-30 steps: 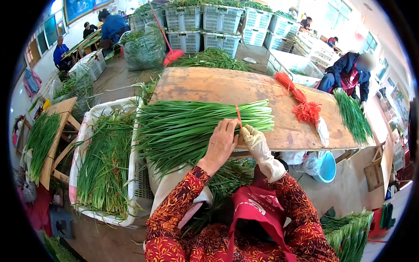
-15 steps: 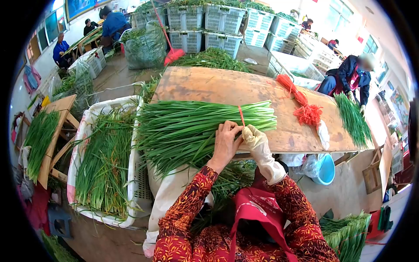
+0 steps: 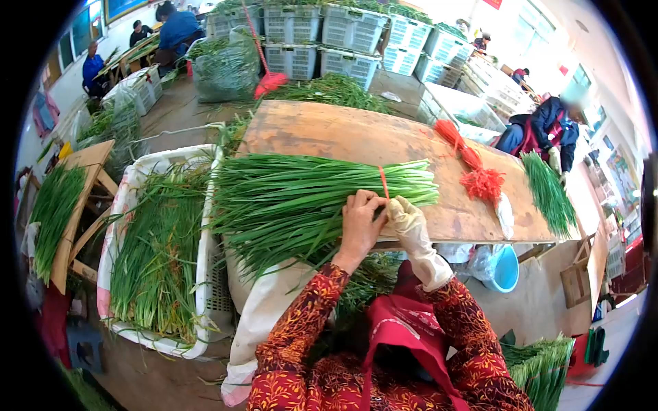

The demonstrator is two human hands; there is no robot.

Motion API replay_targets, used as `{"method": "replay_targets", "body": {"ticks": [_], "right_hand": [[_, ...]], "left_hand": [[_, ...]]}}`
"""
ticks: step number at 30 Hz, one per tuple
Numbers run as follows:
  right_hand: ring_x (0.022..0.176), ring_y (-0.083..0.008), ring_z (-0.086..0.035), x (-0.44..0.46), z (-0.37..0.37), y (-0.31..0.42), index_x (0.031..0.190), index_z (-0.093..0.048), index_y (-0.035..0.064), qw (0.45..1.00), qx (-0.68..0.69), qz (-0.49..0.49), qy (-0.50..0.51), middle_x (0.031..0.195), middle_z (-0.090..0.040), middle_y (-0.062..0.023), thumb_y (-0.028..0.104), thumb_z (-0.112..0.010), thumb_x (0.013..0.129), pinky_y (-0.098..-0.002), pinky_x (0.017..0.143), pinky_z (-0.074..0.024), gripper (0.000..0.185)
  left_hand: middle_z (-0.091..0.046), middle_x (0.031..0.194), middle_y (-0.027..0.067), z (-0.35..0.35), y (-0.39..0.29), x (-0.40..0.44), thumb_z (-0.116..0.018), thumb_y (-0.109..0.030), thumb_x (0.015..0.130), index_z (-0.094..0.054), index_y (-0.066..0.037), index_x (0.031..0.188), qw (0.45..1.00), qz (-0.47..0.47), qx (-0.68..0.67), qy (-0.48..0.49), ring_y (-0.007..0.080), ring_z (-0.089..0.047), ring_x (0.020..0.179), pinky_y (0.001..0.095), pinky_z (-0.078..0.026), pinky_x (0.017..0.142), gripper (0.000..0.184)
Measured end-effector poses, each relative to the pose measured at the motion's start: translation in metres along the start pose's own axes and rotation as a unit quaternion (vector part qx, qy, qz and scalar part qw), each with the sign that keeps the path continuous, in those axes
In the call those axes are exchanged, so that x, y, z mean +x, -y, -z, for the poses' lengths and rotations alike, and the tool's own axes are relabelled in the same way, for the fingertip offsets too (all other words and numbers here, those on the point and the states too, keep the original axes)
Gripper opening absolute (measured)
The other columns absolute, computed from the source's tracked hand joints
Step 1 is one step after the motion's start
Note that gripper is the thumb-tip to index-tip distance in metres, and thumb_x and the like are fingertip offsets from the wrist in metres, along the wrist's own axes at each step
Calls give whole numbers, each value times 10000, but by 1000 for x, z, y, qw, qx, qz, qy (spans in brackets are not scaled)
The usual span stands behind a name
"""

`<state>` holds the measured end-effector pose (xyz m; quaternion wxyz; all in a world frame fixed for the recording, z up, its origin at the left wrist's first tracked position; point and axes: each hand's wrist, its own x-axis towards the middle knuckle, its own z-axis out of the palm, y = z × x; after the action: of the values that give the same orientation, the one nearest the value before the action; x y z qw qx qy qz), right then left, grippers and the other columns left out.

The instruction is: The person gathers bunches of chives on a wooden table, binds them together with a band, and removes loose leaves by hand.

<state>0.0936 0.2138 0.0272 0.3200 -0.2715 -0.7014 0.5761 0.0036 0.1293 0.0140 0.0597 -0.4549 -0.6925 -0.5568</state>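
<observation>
A large bundle of garlic chives (image 3: 295, 192) lies across the near edge of the wooden board, its pale stem ends to the right. A red tie (image 3: 384, 179) runs round it near those ends. At the near side of the bundle, my bare left hand (image 3: 359, 222) pinches the tie, fingers bent and closed. My right hand (image 3: 411, 236), in a cream glove, meets it there with its fingertips pressed together on the same tie. The tie's ends are hidden between my fingers.
Red ties (image 3: 473, 164) lie bunched on the wooden board (image 3: 329, 130). Left stands a white crate (image 3: 205, 274) of chives. A blue bucket (image 3: 506, 268) is below the board. Across at right, a person (image 3: 548, 130) handles another chive bundle (image 3: 548, 195). Stacked crates (image 3: 349, 31) stand behind.
Both hands stay together at the tie, with only a slight shift. The view has moved a little. The person at right has leaned and shifted their arms.
</observation>
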Motion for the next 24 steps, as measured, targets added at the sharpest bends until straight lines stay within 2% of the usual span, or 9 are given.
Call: {"method": "replay_targets", "body": {"ticks": [1, 3, 5, 7, 12, 15, 17, 19, 24], "right_hand": [[714, -66, -435, 1, -4, -4, 975, -575, -38, 1000, 9, 2, -18, 771, -520, 33, 280, -563, 906, -223, 609, -404, 326], [703, -60, -449, -1, -3, -1, 1005, -565, -51, 999, 52, -4, 15, 786, -529, 31, 306, -586, 895, -201, 585, -404, 375], [704, -54, -450, -4, -7, 4, 1007, -579, -40, 999, 30, 9, -17, 792, -534, 34, 292, -578, 901, -196, 598, -406, 348], [703, -50, -442, -3, -3, 0, 994, -590, -29, 998, 52, 14, 11, 784, -532, 36, 285, -571, 906, -192, 600, -403, 326], [675, -48, -418, -13, -15, 11, 882, -596, 5, 999, 22, 32, -18, 727, -521, 40, 264, -568, 905, -206, 566, -374, 262], [630, -63, -455, -16, -20, 4, 989, -614, -46, 992, -79, 50, -81, 673, -549, 2, 232, -565, 897, -237, 540, -405, 297], [625, -67, -476, -18, -19, 2, 1055, -610, -43, 997, -34, 38, -57, 673, -572, -29, 226, -553, 902, -249, 534, -419, 315], [604, -77, -488, -23, -24, 8, 1029, -619, -18, 996, -36, 53, -54, 661, -581, -65, 205, -537, 909, -259, 527, -418, 266], [558, -148, -487, -27, -25, 4, 955, -614, -3, 991, -51, 111, -63, 634, -548, -83, 161, -527, 904, -296, 532, -410, 192]], "left_hand": [[-514, 913, 41, -1, 1, 0, -695, -111, 702, -638, -120, 895, 1000, -5, 2, -6, 256, -491, 893, 386, -387, 737, 201], [-515, 922, 45, 2, -1, -1, -690, -102, 702, -631, -115, 896, 1000, -2, -6, 1, 260, -491, 897, 386, -389, 739, 204], [-514, 932, 51, 3, -3, -2, -689, -98, 699, -624, -108, 894, 1000, -4, -10, -8, 264, -489, 904, 386, -388, 744, 205], [-510, 943, 56, 0, -1, -1, -672, -145, 743, -616, -92, 882, 1000, 4, -14, -12, 262, -484, 913, 381, -385, 768, 158], [-504, 924, 59, -1, 2, 3, -648, -163, 770, -609, -85, 864, 1000, -4, -23, -18, 271, -481, 899, 386, -383, 768, 129], [-510, 918, 67, -3, 1, 6, -642, -154, 769, -604, -82, 858, 1000, 4, 0, -16, 278, -479, 893, 395, -380, 752, 121], [-509, 914, 64, -2, 2, 6, -636, -175, 778, -599, -86, 846, 1000, 7, 0, -4, 277, -475, 894, 396, -376, 751, 118], [-501, 913, 67, -6, 5, 8, -626, -204, 790, -593, -89, 850, 1000, 24, 15, -6, 279, -472, 895, 400, -370, 757, 134], [-489, 912, 84, -7, 3, 12, -625, -215, 800, -576, -81, 845, 998, 45, 42, 10, 291, -469, 896, 408, -363, 764, 150]]}}
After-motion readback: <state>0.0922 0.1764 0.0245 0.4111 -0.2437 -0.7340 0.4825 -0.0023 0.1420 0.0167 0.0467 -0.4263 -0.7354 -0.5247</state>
